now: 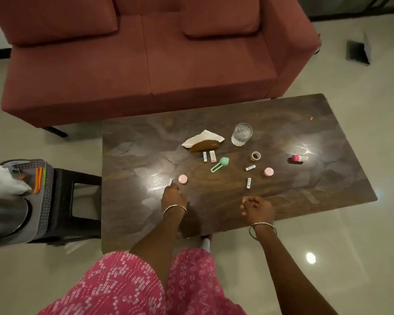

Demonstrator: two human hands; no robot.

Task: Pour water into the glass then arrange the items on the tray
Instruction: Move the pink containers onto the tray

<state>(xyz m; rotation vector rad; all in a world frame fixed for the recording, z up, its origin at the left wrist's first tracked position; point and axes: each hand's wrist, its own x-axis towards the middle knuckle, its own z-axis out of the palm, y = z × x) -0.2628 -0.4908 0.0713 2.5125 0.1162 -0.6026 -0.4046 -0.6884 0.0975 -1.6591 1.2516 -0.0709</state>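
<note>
A clear glass (241, 133) holding water stands on the dark table (305, 178) toward the back. A wooden napkin holder (204, 144) with white tissue lies left of it. Small white tubes (208, 156), a green clip tool (220, 164), a tape roll (255, 156), two pink round lids (182, 179) (268, 171) and a pink-capped bottle (299, 158) lie scattered. My left hand (173, 196) pinches a small white tube (170, 182) near the left pink lid. My right hand (257, 209) hovers loosely curled, holding nothing. No tray is visible.
A red sofa (146, 64) stands behind the table. At the left, a black stool (77, 201) carries a grey bag (39, 178) and a steel vessel (5, 214). Glossy tiled floor surrounds the table. My pink garment fills the bottom.
</note>
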